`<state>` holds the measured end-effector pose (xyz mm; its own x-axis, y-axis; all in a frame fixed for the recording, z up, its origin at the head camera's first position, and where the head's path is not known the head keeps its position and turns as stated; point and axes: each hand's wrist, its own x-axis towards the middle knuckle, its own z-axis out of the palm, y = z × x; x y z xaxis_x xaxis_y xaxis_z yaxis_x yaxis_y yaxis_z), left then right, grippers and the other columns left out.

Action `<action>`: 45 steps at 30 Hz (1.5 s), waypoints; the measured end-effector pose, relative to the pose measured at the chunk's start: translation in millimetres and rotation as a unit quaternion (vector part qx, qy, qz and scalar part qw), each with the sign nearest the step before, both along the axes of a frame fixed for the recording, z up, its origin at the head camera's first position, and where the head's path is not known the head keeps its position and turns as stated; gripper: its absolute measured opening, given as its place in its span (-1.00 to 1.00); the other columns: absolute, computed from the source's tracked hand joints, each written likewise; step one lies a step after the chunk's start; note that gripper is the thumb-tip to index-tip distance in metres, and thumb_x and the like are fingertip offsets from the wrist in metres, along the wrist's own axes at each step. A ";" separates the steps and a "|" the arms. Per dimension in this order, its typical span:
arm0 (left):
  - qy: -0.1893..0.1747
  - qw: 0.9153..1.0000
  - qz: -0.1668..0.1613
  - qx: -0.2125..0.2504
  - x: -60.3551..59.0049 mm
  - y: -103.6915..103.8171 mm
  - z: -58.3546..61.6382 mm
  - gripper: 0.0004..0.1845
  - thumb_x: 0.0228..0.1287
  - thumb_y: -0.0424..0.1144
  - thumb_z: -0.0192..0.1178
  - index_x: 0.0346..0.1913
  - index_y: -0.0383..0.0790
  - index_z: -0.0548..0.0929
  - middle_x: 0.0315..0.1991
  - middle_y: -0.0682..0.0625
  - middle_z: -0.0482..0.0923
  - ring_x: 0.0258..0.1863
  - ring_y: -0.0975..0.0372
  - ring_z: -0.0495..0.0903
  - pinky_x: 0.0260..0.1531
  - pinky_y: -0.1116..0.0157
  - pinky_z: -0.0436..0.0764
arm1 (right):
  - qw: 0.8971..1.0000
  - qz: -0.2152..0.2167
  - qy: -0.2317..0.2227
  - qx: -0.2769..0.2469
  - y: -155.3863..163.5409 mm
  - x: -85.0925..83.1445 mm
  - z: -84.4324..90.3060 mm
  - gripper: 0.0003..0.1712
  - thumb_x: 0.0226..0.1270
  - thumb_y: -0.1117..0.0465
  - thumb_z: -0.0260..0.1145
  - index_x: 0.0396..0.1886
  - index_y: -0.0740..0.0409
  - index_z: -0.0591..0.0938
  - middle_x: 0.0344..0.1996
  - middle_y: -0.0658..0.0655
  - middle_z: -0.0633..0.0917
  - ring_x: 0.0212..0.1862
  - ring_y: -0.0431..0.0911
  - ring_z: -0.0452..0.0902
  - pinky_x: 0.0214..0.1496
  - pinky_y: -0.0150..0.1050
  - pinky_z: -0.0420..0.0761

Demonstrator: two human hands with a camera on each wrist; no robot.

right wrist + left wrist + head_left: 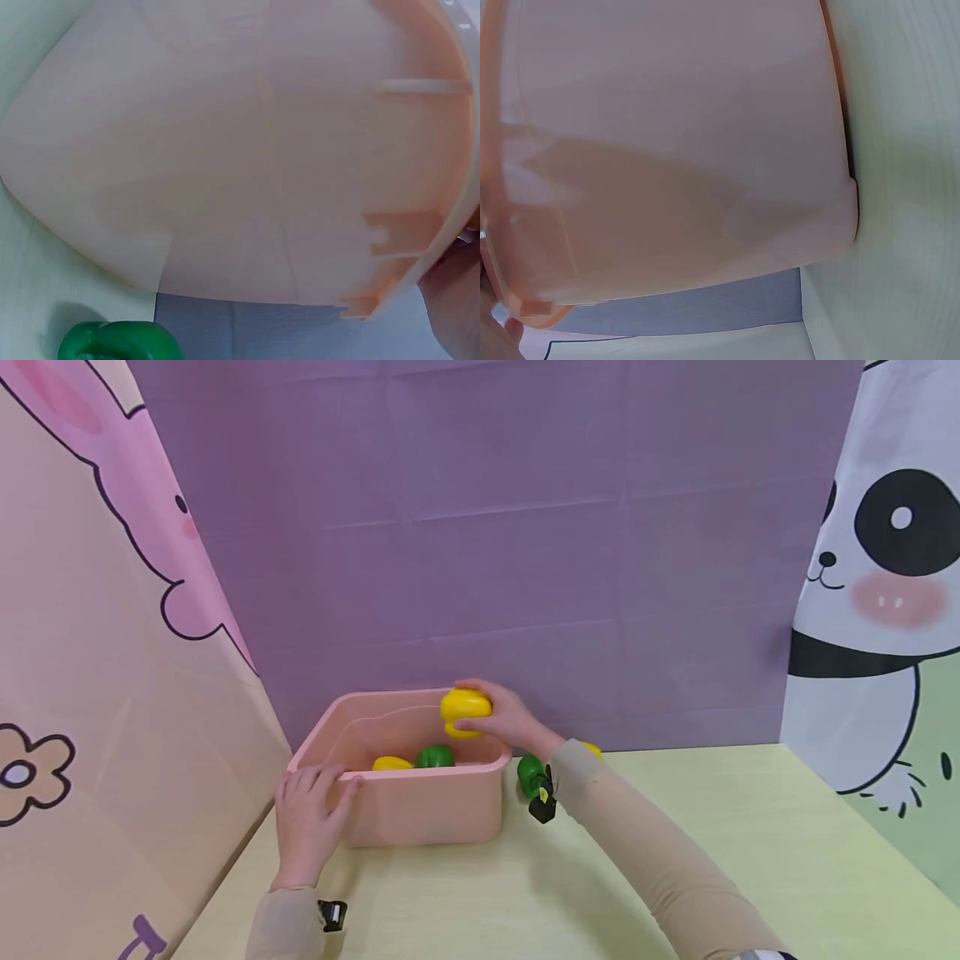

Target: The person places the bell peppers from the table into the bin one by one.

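A pink plastic bin [423, 810] stands on the table near the back wall. My right hand [504, 718] holds a yellow bell pepper [465, 706] over the bin's right end, thumb on the near side and fingers over the top. Inside the bin lie a green bell pepper [435, 757] and another yellow pepper [392, 763], both partly hidden by the front wall. My left hand [311, 814] rests on the bin's front left rim, fingers over the edge. The left wrist view is filled mostly by the bin's outer wall [667, 165].
Right of the bin, a green bell pepper [530, 775] lies on the pale table [675, 827]. Behind my right wrist a yellow thing [592, 749] peeks out. A purple cloth wall [510, 527] rises at the back, with printed panels on both sides.
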<state>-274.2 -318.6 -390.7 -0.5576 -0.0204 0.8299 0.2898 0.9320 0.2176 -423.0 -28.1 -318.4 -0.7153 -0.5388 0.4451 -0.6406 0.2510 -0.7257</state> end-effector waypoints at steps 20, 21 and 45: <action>-0.012 1.000 0.001 -0.001 2.5 3.6 2.7 -0.66 0.25 -0.06 0.26 -0.08 -0.26 0.63 -0.10 -0.23 0.57 0.02 -0.12 0.42 0.24 -0.20 0.07 | 1.000 0.021 0.001 0.018 -16.0 -0.8 -0.7 -0.25 0.12 0.08 0.50 0.31 0.10 0.46 -0.04 0.02 0.60 -0.16 -0.08 0.51 -0.08 -0.27 0.55; -0.012 1.000 0.001 -0.001 2.7 3.5 2.7 -0.66 0.25 -0.06 0.26 -0.08 -0.26 0.64 -0.10 -0.23 0.57 0.02 -0.12 0.42 0.24 -0.20 0.07 | 1.000 0.021 -0.002 0.019 -17.1 -0.7 -0.2 -0.25 0.12 0.08 0.50 0.31 0.10 0.46 -0.04 0.02 0.60 -0.15 -0.08 0.51 -0.07 -0.26 0.55; -0.008 1.000 -0.002 0.000 3.7 4.4 2.9 -0.66 0.24 -0.06 0.27 -0.09 -0.26 0.65 -0.12 -0.20 0.57 0.01 -0.11 0.42 0.23 -0.20 0.08 | 0.999 0.012 -0.018 0.049 -31.1 5.1 4.7 -0.19 0.12 0.07 0.50 0.37 0.06 0.39 0.01 0.03 0.60 -0.08 -0.11 0.51 0.06 -0.27 0.51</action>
<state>-270.5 -314.1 -387.9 -0.5707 -0.0177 0.8209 0.2897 0.9311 0.2215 -417.9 -59.2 -313.7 -0.7159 -0.5960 0.3637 -0.6217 0.3069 -0.7207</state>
